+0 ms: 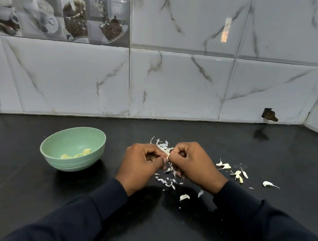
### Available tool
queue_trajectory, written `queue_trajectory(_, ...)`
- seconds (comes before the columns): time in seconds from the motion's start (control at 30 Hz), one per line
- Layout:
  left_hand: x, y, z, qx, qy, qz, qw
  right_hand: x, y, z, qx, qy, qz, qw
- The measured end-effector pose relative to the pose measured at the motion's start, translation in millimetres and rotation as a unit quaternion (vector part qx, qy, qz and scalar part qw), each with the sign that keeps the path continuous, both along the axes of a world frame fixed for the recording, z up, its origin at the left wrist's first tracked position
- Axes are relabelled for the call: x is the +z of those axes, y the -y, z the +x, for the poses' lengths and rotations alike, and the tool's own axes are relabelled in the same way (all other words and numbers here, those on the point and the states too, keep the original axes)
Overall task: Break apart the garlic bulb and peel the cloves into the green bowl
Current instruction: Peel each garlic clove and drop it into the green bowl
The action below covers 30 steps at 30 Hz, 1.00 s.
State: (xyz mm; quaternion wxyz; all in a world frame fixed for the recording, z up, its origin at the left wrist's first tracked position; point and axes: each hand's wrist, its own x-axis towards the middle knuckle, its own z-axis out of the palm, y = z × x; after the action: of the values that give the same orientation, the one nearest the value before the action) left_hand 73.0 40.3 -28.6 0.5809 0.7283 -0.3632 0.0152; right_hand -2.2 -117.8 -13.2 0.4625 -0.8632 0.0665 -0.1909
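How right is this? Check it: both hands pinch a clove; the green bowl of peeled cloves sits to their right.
Wrong: the head view shows the bowl left of them. The left hand and right hand do pinch a clove.

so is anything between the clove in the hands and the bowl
Nothing visible does. The left hand and right hand pinch the clove right of the bowl; only bare counter lies between. Peels lie by the hands, off that path.

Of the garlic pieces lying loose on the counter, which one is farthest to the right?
The lone white piece with a thin tail pointing right, lying apart beyond the cluster beside the right hand.
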Motion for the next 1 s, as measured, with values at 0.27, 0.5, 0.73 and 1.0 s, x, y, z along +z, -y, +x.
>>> queue_trajectory(0.27,6,2,5,-0.055,-0.08,-0.085,0.992,3,-1,0,0.067,0.012,0.091,0.994)
queue_trajectory(0.5,2,4,4,-0.091,-0.145,-0.128,0.977,3,2,2,0.069,0.03,0.084,0.994)
queue_trajectory(0.73,1,2,7,-0.083,-0.205,-0.123,0.967,1,4,3,0.092,0.0,0.057,0.994)
queue_trajectory(1.0,-1,-3,12,-0.122,-0.285,-0.142,0.94,7,10,-4,0.084,-0.014,-0.062,0.994)
